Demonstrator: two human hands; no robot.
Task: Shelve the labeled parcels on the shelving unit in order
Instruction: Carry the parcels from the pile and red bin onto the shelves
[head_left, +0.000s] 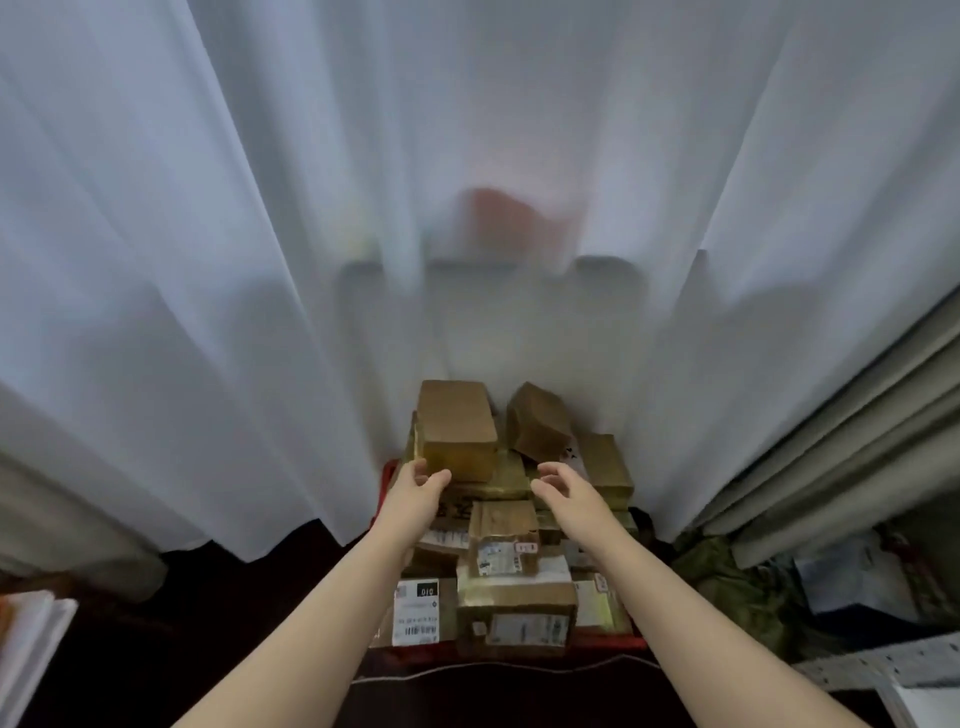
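Several brown cardboard parcels are heaped in a red crate (385, 480) on the floor against a white curtain. A large plain parcel (456, 427) lies on top at the back left, and a tilted parcel (537, 420) sits to its right. A small taped parcel (503, 535) with a white label rests mid-pile. A parcel with a white barcode label (416, 613) lies at the front left. My left hand (418, 486) is open at the large parcel's lower left corner. My right hand (563, 486) is open just right of it, holding nothing.
The white curtain (260, 260) hangs right behind the pile, with a blurred red shape behind it. A grey drape (841, 441) and cluttered bags and boxes (857, 582) fill the right side. Stacked white papers (31, 639) sit at the left edge. The floor is dark.
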